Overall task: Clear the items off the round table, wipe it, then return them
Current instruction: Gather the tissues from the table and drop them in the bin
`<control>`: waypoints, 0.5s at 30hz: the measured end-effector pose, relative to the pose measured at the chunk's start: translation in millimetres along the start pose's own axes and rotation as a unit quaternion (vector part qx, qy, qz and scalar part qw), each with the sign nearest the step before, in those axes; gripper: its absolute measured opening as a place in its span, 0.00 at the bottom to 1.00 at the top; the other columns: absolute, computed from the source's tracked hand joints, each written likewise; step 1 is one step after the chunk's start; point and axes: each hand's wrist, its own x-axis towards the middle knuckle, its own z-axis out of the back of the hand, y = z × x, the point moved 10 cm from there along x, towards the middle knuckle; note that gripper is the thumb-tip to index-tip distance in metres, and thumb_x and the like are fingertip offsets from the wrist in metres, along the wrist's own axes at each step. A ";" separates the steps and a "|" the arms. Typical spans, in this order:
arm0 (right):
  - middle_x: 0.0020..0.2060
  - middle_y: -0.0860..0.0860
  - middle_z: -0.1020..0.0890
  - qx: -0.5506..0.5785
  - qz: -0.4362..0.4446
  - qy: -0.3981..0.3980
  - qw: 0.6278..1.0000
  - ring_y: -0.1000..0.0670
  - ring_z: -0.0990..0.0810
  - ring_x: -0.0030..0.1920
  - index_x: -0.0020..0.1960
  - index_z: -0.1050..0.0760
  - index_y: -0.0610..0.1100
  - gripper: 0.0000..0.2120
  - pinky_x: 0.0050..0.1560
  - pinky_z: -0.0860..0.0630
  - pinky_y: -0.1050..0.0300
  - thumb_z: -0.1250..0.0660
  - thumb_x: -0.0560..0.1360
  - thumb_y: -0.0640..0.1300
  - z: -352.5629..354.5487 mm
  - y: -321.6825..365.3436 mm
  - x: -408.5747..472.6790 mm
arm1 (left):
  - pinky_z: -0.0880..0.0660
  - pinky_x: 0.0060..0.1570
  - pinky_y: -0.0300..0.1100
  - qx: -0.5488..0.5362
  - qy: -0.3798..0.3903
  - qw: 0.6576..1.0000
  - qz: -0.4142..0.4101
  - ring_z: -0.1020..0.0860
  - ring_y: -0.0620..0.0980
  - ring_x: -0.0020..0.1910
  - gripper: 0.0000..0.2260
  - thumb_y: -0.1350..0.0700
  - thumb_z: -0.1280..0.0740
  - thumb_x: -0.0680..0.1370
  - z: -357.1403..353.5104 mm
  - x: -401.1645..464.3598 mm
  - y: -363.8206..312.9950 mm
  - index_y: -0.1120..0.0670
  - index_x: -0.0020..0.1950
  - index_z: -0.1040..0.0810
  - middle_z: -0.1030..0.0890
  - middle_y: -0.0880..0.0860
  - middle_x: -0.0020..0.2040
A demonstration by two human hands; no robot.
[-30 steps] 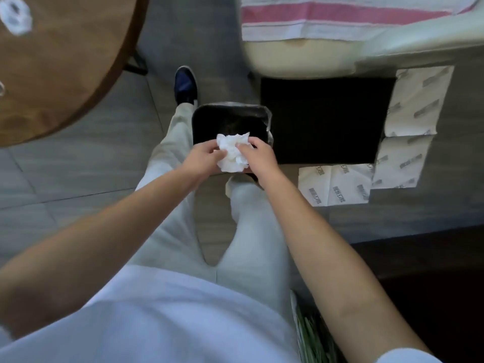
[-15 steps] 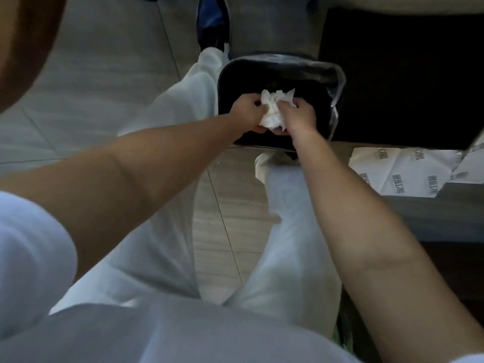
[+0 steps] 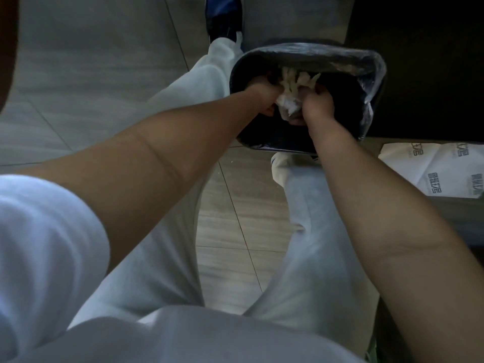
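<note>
Nearest the camera it's mostly white shirt and pale trousers (image 3: 162, 271), with both bare forearms reaching forward over the wood-look floor (image 3: 230, 213). Off to the right there's printed paper (image 3: 440, 171) lying flat, partly cut off by the frame edge. Further out, the left hand (image 3: 264, 98) and right hand (image 3: 318, 107) are close together, each with fingers curled onto the crumpled white tissue (image 3: 290, 98) between them, held inside the mouth of the black bin (image 3: 377, 82) with its plastic liner. A dark blue shoe (image 3: 224, 19) sits just past the bin. Compared with half a second back, the hands have gone lower into the bin and the view has closed in.
</note>
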 end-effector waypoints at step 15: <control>0.52 0.45 0.17 -0.117 0.090 0.001 0.989 0.41 0.14 0.46 0.64 0.25 0.50 0.15 0.45 0.14 0.43 0.37 0.79 0.52 30.6 37.2 -88.5 | 0.15 0.38 0.50 0.072 -0.036 0.993 -0.084 0.15 0.58 0.46 0.20 0.54 0.36 0.83 24.1 -81.7 -25.7 0.53 0.75 0.30 0.20 0.58 0.56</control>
